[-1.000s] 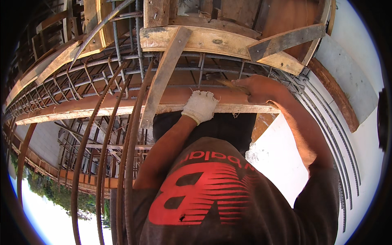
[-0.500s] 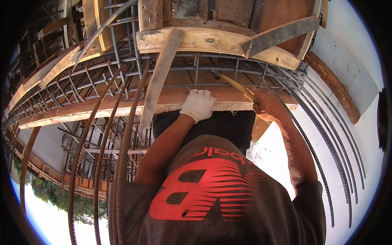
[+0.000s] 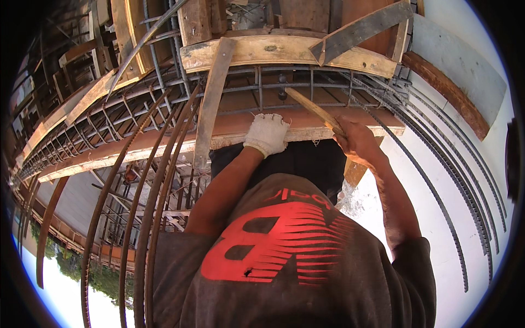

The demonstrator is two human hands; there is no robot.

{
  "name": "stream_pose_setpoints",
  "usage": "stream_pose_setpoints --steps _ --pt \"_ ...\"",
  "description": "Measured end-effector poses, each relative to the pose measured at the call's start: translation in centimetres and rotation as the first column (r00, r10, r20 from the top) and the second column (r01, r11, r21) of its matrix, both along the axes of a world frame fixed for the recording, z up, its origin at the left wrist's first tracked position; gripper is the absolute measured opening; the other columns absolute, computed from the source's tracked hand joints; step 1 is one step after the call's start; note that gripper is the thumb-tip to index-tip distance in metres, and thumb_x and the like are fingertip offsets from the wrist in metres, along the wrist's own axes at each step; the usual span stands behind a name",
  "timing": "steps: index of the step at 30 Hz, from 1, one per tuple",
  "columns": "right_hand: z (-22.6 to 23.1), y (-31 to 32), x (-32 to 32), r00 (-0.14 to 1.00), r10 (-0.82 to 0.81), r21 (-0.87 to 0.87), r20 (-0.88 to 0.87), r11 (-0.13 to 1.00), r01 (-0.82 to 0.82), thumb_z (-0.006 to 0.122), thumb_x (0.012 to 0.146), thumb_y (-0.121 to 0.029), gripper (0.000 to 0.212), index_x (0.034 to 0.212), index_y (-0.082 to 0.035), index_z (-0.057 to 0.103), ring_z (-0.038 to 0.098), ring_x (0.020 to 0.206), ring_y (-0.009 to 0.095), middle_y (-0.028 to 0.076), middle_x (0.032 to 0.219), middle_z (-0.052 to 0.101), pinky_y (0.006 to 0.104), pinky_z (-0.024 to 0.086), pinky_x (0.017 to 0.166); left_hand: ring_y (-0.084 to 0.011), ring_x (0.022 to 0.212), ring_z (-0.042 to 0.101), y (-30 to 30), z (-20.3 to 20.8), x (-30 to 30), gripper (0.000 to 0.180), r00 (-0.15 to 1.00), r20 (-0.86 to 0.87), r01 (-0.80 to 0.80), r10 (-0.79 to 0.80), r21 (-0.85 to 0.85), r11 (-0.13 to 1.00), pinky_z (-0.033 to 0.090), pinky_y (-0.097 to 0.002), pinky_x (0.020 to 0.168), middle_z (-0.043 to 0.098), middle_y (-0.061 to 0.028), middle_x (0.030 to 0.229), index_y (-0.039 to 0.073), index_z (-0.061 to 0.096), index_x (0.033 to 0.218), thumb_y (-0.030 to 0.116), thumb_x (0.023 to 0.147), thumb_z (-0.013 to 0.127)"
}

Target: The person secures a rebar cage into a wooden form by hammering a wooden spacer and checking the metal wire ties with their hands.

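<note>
My right hand [image 3: 358,143] is wrapped around the wooden handle of a hammer [image 3: 313,109]. The hammer's dark head lies among the steel bars, ahead and to the left of that hand. A white knitted glove covers my left hand [image 3: 268,134], which is closed over the near edge of a reddish-brown wooden board [image 3: 322,124]. Its fingertips are hidden. Just beyond the board runs a cage of steel reinforcing bars [image 3: 240,104], tied with stirrups.
A narrow wooden strip [image 3: 212,104] crosses the cage left of my gloved hand. Tall rusty bars [image 3: 128,213] stand at my left, and more long bars [image 3: 445,147] curve along the right. A curved timber form [image 3: 251,53] lies beyond the cage, with a grey slat [image 3: 363,33] across it.
The view has shifted slightly. My right hand and the hammer have moved a little, and the hammer's head shows more clearly between the bars. The gloved hand stays on the board.
</note>
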State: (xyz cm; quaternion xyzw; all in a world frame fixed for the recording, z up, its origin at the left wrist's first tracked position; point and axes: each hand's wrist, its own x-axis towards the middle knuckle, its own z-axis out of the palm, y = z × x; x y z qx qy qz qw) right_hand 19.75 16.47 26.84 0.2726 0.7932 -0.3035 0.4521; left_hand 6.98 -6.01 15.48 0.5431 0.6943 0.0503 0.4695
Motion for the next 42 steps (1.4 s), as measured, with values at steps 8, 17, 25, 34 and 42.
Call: stream_pose_setpoints --steps 8,17,25,34,42 --pt "-3.9 0.1 -4.0 0.956 0.285 0.233 0.061 0.928 -0.292 0.066 0.086 -0.019 0.046 0.125 -0.003 0.049 0.071 0.089 0.041 0.021 0.101 0.071 0.0498 0.056 0.078 -0.0287 0.113 0.063 0.0 -0.1 -0.2 0.052 1.0 -0.01 -0.025 0.025 -0.012 1.0 0.047 -0.0453 0.095 0.067 -0.0117 0.113 0.013 0.067 0.12 0.04 0.076 0.077" --pt "-3.8 1.4 -10.4 0.955 -0.093 -0.485 0.281 0.845 0.225 0.065 0.086 -0.018 0.059 0.141 -0.003 0.046 0.066 0.083 0.019 0.011 0.092 0.065 0.0371 0.055 0.07 -0.0284 0.113 0.063 0.1 0.1 -0.3 0.05 1.0 -0.001 -0.011 0.011 0.011 1.0 0.047 -0.0453 0.095 0.067 -0.012 0.114 0.012 0.069 0.118 0.039 0.077 0.076" --pt "0.6 -0.1 -3.9 0.606 -0.746 -0.869 0.276 0.076 0.49 0.092 0.068 -0.036 0.088 0.14 -0.006 0.051 0.064 0.1 0.022 0.009 0.112 0.062 0.037 0.049 0.09 -0.0303 0.109 0.064 -0.1 -0.5 0.0 0.047 1.0 0.024 -0.001 0.0 0.043 0.999 0.047 -0.046 0.093 0.066 -0.0131 0.112 0.011 0.07 0.116 0.038 0.078 0.072" --pt "-1.5 -5.2 -5.9 0.692 -0.374 -0.208 -0.617 0.926 0.315 0.084 0.082 -0.023 0.039 0.116 -0.012 0.066 0.06 0.104 0.027 0.011 0.104 0.06 0.0396 0.048 0.095 -0.031 0.107 0.065 -0.2 0.0 -0.7 0.038 0.999 0.035 -0.002 0.002 0.002 1.0 0.049 -0.0459 0.09 0.066 -0.0134 0.111 0.011 0.073 0.105 0.035 0.076 0.072" --pt "-6.5 -5.1 -6.6 -0.017 -0.767 -0.677 -0.641 0.555 0.483 0.077 0.087 -0.006 0.013 0.087 -0.003 0.064 0.062 0.085 0.015 0.006 0.085 0.066 0.0338 0.051 0.084 -0.0293 0.109 0.065 0.0 -0.1 -0.3 0.04 1.0 0.027 -0.011 0.011 0.003 1.0 0.048 -0.0442 0.094 0.068 -0.0118 0.111 0.011 0.071 0.11 0.033 0.076 0.074"
